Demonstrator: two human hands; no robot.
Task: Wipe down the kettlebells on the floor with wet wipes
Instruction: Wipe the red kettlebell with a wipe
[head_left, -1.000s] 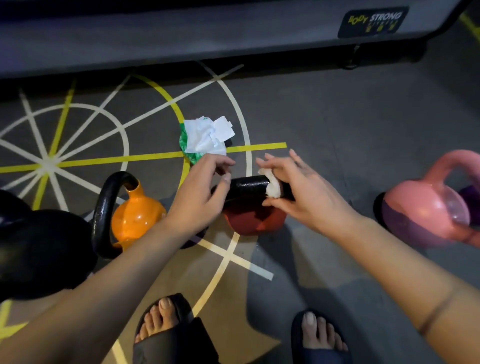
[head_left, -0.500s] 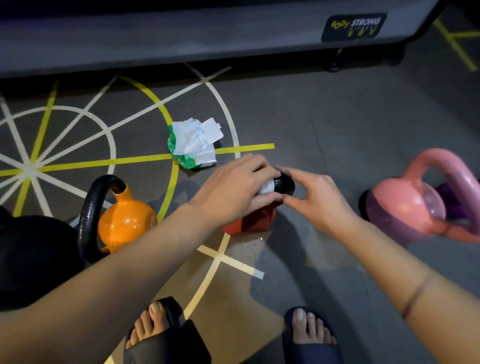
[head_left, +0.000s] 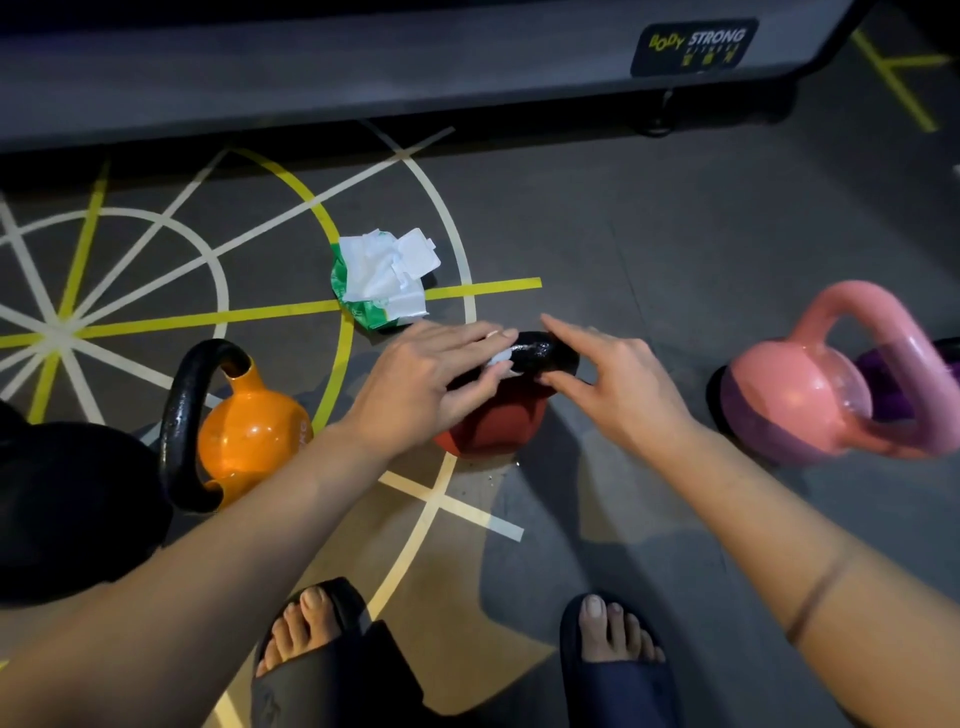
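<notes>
A red kettlebell (head_left: 493, 428) with a black handle (head_left: 543, 351) stands on the floor in the middle. My left hand (head_left: 431, 376) lies over the left part of that handle and pinches a white wet wipe (head_left: 500, 358) against it between fingers and thumb. At the handle's right end is my right hand (head_left: 618, 382), its fingers straight and spread, the thumb tip touching the handle's underside. Just beyond the hands, the green and white wipe pack (head_left: 382, 283) lies open.
An orange kettlebell (head_left: 249, 436) with a black handle and a large black one (head_left: 62, 493) stand at the left. A pink kettlebell (head_left: 795, 400) and a purple one (head_left: 893, 387) are at the right. A grey equipment base (head_left: 415, 67) spans the far side. My sandalled feet (head_left: 608, 639) are near.
The wipe passed from my right hand to my left hand on the handle. My left hand has slid left along the handle, and my right hand's fingers have straightened and drawn to the right end.
</notes>
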